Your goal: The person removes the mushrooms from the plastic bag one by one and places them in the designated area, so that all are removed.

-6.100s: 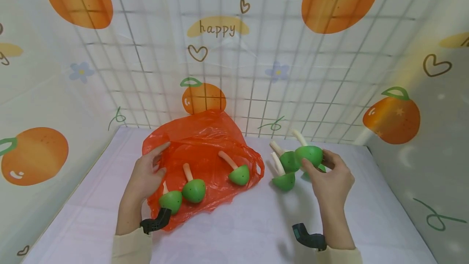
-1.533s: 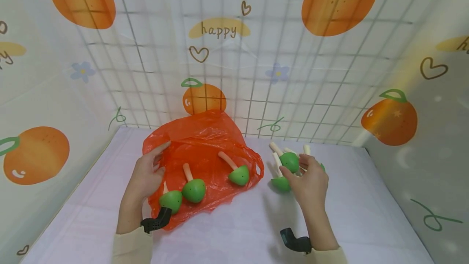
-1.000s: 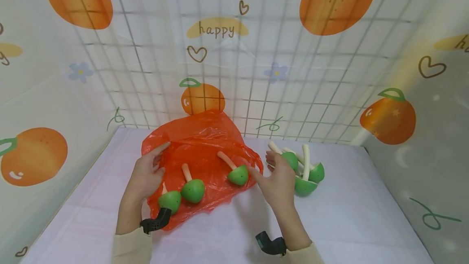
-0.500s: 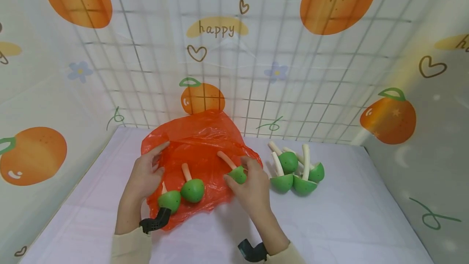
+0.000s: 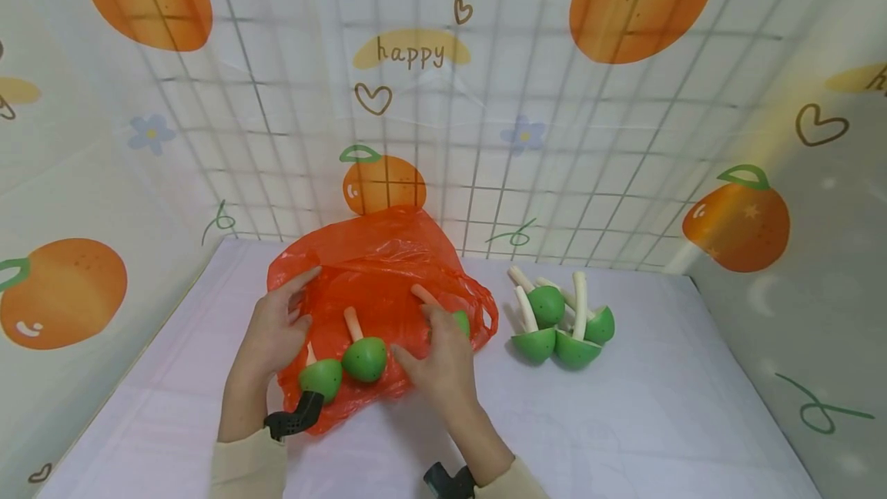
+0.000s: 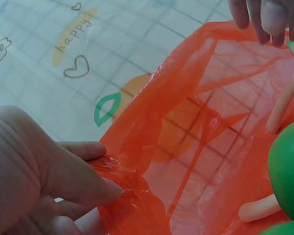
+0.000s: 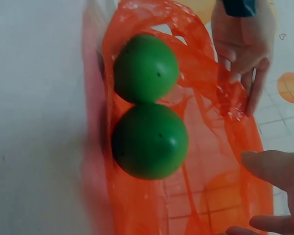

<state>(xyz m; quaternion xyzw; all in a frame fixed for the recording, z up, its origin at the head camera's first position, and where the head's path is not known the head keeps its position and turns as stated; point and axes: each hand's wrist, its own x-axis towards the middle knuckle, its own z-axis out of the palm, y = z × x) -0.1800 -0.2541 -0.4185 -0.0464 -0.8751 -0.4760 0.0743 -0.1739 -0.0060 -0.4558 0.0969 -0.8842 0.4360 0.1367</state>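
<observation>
A red plastic bag [image 5: 388,241] lies on the white table with its mouth spread. My left hand [image 5: 277,329] is at the bag's left edge; in the left wrist view its thumb and fingers pinch the film. Green-capped toy mushrooms with pale stems lie in the bag: one at the lower left [image 5: 322,380], another in the middle [image 5: 365,360], and a third [image 5: 460,321] mostly covered by my right hand [image 5: 446,360]. That hand hovers over the bag with spread fingers, holding nothing. In the right wrist view, two round green caps [image 7: 149,142] show close together.
Right of the bag several more green mushrooms [image 5: 575,351] stand and lean in a cluster on the table [image 5: 624,430]. Behind rises a wire grid [image 5: 589,175] covered by a sheet printed with oranges. Similar printed sheets close off both sides.
My right hand earlier held a green mushroom over the right cluster; that mushroom now rests there. The hand has since moved left, over the bag. My left hand has stayed put.
</observation>
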